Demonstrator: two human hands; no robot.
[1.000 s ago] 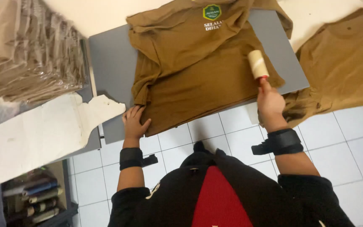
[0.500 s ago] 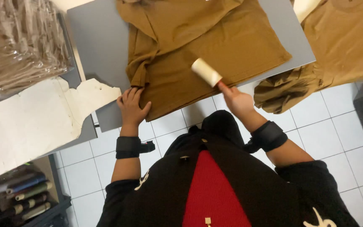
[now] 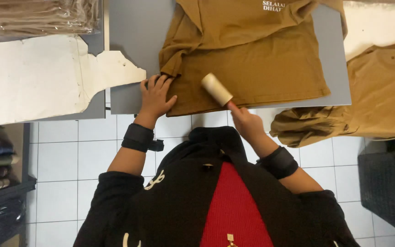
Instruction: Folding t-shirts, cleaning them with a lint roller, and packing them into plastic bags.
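Since half a second ago our lint roller (image 3: 216,88) has slid left and down the shirt, from near the middle of the cloth to just beside our left hand, and the camera has swung so that the grey board now fills the top of the view.

Our right hand (image 3: 248,123) is closed around the roller's handle, which it hides, with the pale roll lying tilted on the lower part of the brown shirt (image 3: 261,68). Our left hand (image 3: 155,97) lies flat with fingers spread, pressing the shirt's lower left corner against the grey board (image 3: 136,41).

The shirt lies spread on the board, its hem toward us and one sleeve folded in at the left. We judge the rolling to be partway: the roller is down near the hem, while the upper chest with its white print looks still to be covered, though we cannot tell which strips are already clean.

More brown shirts (image 3: 380,91) lie to the right, one crumpled (image 3: 312,128) at the table edge. A torn white sheet (image 3: 37,77) lies to the left, bagged bundles (image 3: 37,16) above it.
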